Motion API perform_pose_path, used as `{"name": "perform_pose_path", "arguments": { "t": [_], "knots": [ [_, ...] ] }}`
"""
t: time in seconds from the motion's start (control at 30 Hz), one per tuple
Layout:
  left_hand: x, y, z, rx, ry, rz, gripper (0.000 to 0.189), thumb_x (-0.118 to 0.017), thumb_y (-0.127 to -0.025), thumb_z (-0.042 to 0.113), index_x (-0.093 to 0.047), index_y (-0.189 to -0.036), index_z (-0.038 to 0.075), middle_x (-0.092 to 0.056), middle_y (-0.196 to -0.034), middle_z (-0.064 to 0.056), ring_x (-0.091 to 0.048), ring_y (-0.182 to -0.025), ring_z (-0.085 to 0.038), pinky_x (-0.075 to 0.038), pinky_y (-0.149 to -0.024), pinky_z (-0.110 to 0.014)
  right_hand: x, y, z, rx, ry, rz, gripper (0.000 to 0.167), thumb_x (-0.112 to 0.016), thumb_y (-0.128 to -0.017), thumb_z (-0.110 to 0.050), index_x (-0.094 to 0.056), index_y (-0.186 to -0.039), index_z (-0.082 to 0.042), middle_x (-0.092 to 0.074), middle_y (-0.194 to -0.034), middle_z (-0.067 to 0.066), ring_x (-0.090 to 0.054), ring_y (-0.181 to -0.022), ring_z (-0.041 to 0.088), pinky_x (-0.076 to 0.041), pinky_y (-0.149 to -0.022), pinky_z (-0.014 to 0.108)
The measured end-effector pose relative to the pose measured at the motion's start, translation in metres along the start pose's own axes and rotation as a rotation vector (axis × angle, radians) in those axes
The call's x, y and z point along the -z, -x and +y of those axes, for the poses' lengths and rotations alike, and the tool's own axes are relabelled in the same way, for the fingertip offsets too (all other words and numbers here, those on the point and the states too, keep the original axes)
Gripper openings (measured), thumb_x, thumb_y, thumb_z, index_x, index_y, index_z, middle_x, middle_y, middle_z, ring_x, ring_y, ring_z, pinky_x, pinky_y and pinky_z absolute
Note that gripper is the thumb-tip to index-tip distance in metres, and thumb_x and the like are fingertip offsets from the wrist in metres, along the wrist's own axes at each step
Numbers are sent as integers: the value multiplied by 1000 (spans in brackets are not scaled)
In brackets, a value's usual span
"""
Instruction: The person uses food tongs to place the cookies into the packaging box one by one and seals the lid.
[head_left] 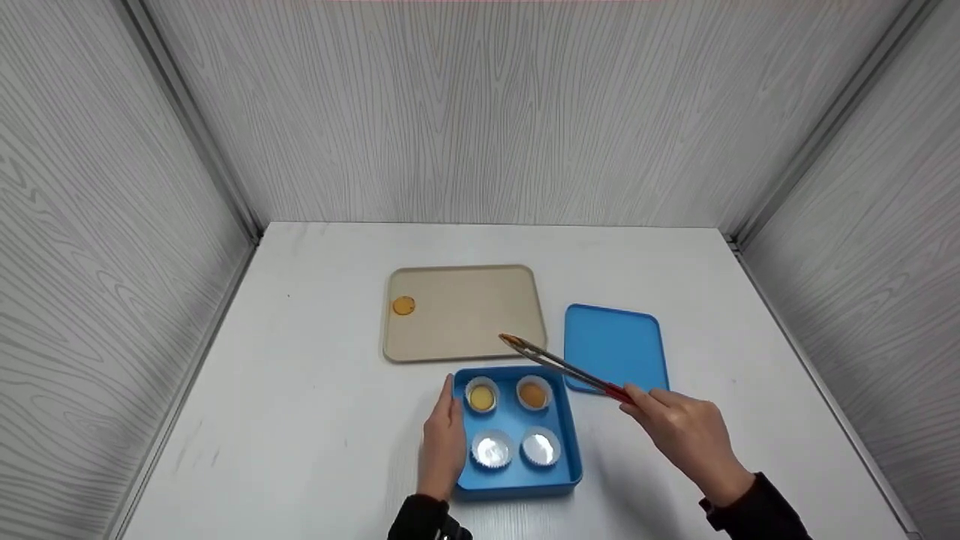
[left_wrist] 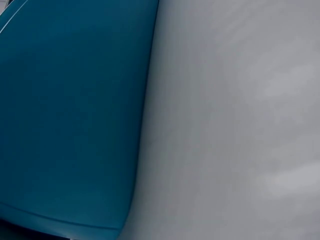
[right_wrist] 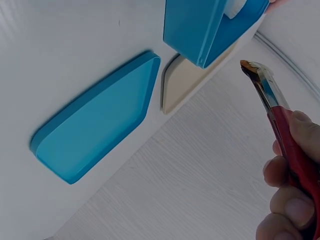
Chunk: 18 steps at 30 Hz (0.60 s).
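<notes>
My right hand (head_left: 682,435) grips red-handled metal tongs (head_left: 574,373), their tips over the beige tray's front right part. An orange-brown round piece (right_wrist: 249,68), like a cookie seen edge-on, shows between the tips. My left hand (head_left: 444,442) rests with straight fingers along the left wall of a blue box (head_left: 517,491); the left wrist view shows the box wall (left_wrist: 70,125) close up. Inside, the two far foil cups contain a yellow cookie (head_left: 481,398) and an orange-brown cookie (head_left: 533,395). The near left cup (head_left: 492,450) and near right cup (head_left: 541,447) show bare silvery bottoms.
Behind the box lies the beige tray (head_left: 472,315), with one orange-brown cookie (head_left: 403,305) near its left edge. A shallow blue lid (head_left: 615,345) lies to the right of the tray, close to the box's far right corner. Grey wood-grain panels (head_left: 480,112) enclose the white table.
</notes>
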<state>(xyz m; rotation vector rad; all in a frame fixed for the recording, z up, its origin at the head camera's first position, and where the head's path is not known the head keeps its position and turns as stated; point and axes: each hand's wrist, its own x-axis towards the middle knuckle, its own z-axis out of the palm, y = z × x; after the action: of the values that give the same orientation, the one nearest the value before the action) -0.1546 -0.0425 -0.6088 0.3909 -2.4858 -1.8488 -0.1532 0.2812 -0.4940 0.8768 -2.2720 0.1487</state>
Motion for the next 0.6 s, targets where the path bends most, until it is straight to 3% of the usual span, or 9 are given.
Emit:
{"name": "perform_pose_path", "arguments": {
  "t": [0.17, 0.6],
  "knots": [
    [0, 0, 0, 1, 0, 0, 51, -37, -113, 28, -31, -163, 19, -35, -165, -3, -31, -152, -26, -29, -122, -53, 10, 9, 2, -8, 3, 16, 57, -40, -110, -49, -81, -104, -10, -67, -67, -1, -55, -47, 7, -44, -41, 19],
    [1, -2, -1, -22, 23, 8, 50, -38, -113, 24, -32, -162, 16, -37, -163, -6, -39, -147, -24, -34, -119, -51, 31, 22, -1, -7, 6, 29, 59, -38, -109, -50, -82, -103, -11, -59, -60, -6, -45, -46, 2, -36, -41, 13]
  ]
}}
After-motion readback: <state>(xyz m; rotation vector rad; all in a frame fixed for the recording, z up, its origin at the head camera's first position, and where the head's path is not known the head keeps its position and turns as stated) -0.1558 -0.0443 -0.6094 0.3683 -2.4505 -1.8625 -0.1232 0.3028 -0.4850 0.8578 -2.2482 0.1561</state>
